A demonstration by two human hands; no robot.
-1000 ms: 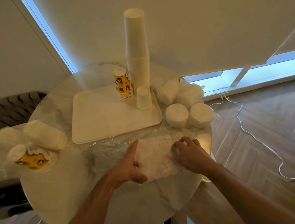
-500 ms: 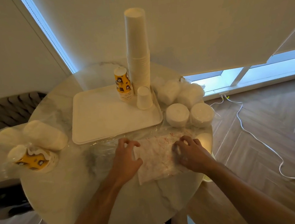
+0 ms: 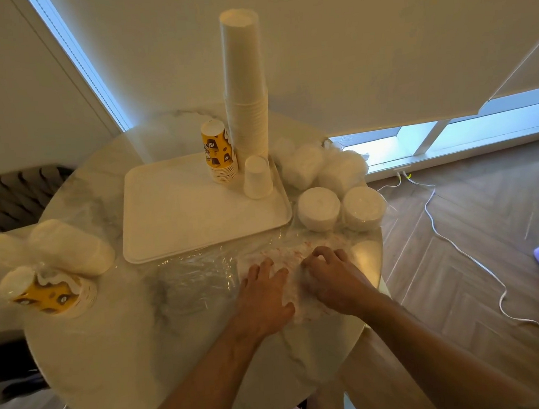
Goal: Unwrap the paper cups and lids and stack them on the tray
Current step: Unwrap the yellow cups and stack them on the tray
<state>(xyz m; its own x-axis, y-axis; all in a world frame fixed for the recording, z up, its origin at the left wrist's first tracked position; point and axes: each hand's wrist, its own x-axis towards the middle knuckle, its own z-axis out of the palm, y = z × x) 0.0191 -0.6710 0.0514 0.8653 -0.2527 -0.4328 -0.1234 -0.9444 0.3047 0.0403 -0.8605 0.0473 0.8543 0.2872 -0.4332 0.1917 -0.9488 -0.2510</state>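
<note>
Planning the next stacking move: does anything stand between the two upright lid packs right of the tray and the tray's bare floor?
Nothing visible does. The lid packs stand just beyond the tray rim's right side; only loose plastic film lies nearby, on the table.

Tall white cup stack (image 3: pixel 245 86) upright on white tray (image 3: pixel 182 224), wrapped lid packs (image 3: pixel 318 208) beside it

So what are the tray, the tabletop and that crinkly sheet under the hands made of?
The tray looks like matte cream plastic: smooth, with a moulded raised rim and rounded corners. The tabletop looks like polished marble or a marble imitation, pale with grey veins and a soft sheen. The sheet is probably thin clear plastic wrap: see-through, wrinkled, catching glints of light.
</note>
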